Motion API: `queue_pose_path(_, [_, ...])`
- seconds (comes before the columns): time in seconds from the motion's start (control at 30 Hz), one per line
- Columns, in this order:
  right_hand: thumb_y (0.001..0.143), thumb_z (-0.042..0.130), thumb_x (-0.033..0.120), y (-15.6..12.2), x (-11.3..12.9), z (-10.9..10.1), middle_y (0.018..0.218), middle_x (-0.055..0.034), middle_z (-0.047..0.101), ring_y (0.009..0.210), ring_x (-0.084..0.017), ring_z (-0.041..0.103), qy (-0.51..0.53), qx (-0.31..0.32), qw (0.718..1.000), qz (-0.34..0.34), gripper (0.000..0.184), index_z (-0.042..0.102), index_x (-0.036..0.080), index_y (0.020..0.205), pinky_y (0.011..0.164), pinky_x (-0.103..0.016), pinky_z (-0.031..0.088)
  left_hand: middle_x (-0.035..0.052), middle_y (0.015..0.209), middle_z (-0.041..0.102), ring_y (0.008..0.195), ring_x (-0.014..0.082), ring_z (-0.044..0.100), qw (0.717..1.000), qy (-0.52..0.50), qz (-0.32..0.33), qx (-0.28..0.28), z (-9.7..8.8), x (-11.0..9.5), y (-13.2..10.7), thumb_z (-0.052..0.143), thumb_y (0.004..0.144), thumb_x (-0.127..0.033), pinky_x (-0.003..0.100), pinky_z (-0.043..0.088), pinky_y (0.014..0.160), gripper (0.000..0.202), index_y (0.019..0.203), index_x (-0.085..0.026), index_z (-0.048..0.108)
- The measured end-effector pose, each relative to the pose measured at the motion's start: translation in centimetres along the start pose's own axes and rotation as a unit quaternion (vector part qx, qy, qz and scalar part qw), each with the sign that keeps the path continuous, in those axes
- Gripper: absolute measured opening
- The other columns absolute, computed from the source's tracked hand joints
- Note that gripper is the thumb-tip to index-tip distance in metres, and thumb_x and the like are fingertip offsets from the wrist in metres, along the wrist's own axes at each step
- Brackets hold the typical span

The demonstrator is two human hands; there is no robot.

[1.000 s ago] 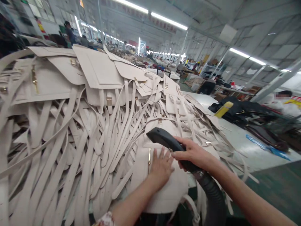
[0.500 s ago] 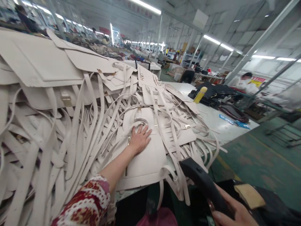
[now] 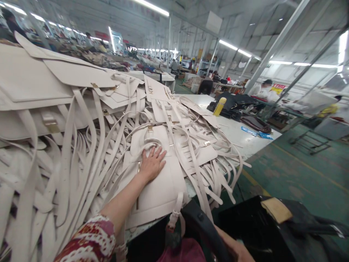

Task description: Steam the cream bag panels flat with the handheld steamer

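My left hand [image 3: 153, 163] lies flat, fingers spread, on a cream leather backpack piece [image 3: 166, 189] with a gold clasp near its top. It holds nothing. Partly visible at the bottom edge, my right hand [image 3: 235, 244] is wrapped round a black curved handheld tool [image 3: 203, 222], whose exact kind I cannot make out. The tool's front end is close to a cream strap [image 3: 178, 203] with a buckle, hanging at the piece's lower right corner; whether they touch I cannot tell. Many more cream straps [image 3: 89, 145] and flap pieces [image 3: 32, 72] are heaped to the left.
The pale table [image 3: 242, 143] carries a yellow cylinder [image 3: 219, 106], dark bags [image 3: 234, 102] and blue packets [image 3: 256, 133]. Black material with a tan pad [image 3: 276, 210] lies at lower right. A metal cart [image 3: 311, 140] stands on the green floor. A person [image 3: 264, 92] is farther back.
My view has turned right, so the heap sits farther left. The black tool has moved left and down, to the hanging strap. My left hand stays flat on the same piece.
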State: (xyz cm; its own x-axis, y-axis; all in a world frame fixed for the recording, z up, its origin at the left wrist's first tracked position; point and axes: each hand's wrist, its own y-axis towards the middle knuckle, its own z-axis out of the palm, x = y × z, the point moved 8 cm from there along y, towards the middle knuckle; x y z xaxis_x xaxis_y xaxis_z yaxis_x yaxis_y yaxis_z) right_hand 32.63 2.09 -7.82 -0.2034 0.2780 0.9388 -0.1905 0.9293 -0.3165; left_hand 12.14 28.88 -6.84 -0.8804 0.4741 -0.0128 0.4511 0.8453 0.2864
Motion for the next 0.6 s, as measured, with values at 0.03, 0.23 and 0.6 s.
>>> queue_pose_path(0.03, [0.059, 0.065, 0.022, 0.6, 0.8, 0.7, 0.126, -0.0049, 0.05, 0.118, -0.028, 0.041, 0.015, 0.001, 1.0, -0.009, 0.069, 0.048, 0.019, 0.125, 0.1, -0.032, 0.031, 0.0005, 0.142, 0.023, 0.13, 0.0288, 0.013, 1.0, 0.001, 0.0, 0.001, 0.0, 0.0, 0.0, 0.032, 0.088, -0.041, 0.06, 0.003, 0.099, 0.046, 0.133, -0.031, 0.03])
queue_pose_path(0.23, [0.065, 0.058, 0.022, 5.0, 3.6, 0.9, 0.058, 0.0018, 0.061, 0.039, -0.013, 0.051, 0.069, -0.081, 0.993, 0.05, 0.073, 0.031, 0.012, 0.133, 0.038, -0.021, 0.043, 0.001, 0.142, 0.023, 0.13, 0.0288, 0.013, 1.0, 0.002, -0.005, 0.005, 0.0, 0.0, 0.0, 0.032, 0.088, -0.041, 0.059, 0.003, 0.099, 0.046, 0.133, -0.031, 0.031])
queue_pose_path(0.6, [0.063, 0.064, 0.03, -0.9, 3.8, -0.8, 0.071, -0.0026, 0.062, 0.052, -0.015, 0.051, 0.069, -0.087, 0.993, 0.031, 0.078, 0.031, 0.011, 0.131, 0.047, -0.024, 0.044, 0.0024, 0.142, 0.024, 0.13, 0.0306, 0.014, 1.0, -0.01, -0.004, 0.007, -0.1, 0.0, 0.0, 0.032, 0.088, -0.042, 0.061, 0.005, 0.098, 0.046, 0.132, -0.03, 0.033])
